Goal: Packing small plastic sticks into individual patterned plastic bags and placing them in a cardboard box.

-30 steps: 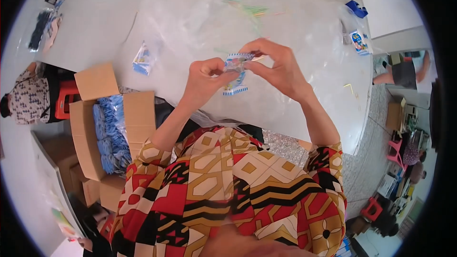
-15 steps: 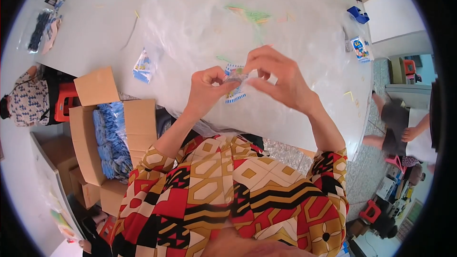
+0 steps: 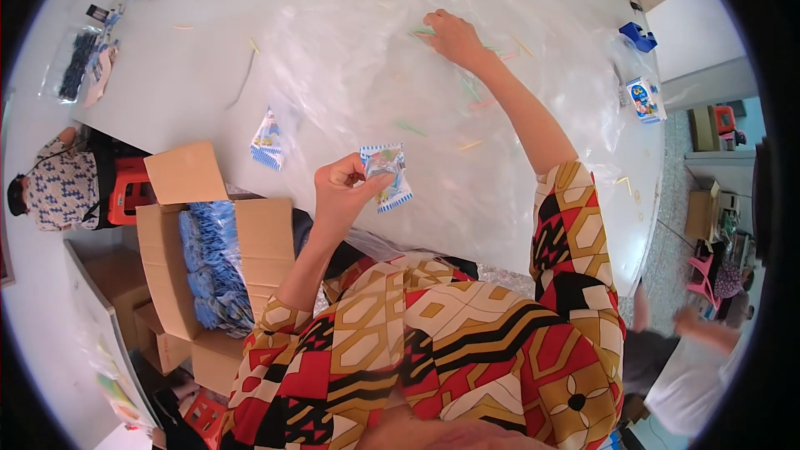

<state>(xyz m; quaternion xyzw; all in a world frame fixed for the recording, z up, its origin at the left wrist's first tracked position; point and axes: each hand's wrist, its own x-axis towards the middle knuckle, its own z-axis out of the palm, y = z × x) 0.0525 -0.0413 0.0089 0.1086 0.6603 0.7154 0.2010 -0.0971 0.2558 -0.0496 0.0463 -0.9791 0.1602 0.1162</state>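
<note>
One blue-striped packet [image 3: 398, 178] is pinched in the left hand [image 3: 340, 192], near the centre of my remote view. Just past twelve o'clock, the right hand [image 3: 454, 38] curls at thin green strips [image 3: 422, 32]; I can't tell whether it grips any. With only one pinch, a slackened hold could drop the packet; loose plastic sheeting [image 3: 333, 54] could shift, scattering the strips.

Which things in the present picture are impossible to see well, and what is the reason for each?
All in the head view:
Part of the blue-and-white packet: covered by the left hand holding it.
Whether the right hand pinches any green strips: too small, partly overlapped by the hand.
The bottom of the cardboard box: hidden under the blue bundles.
The person at lower right: blurred, partly cut off by the dark rim.
</note>
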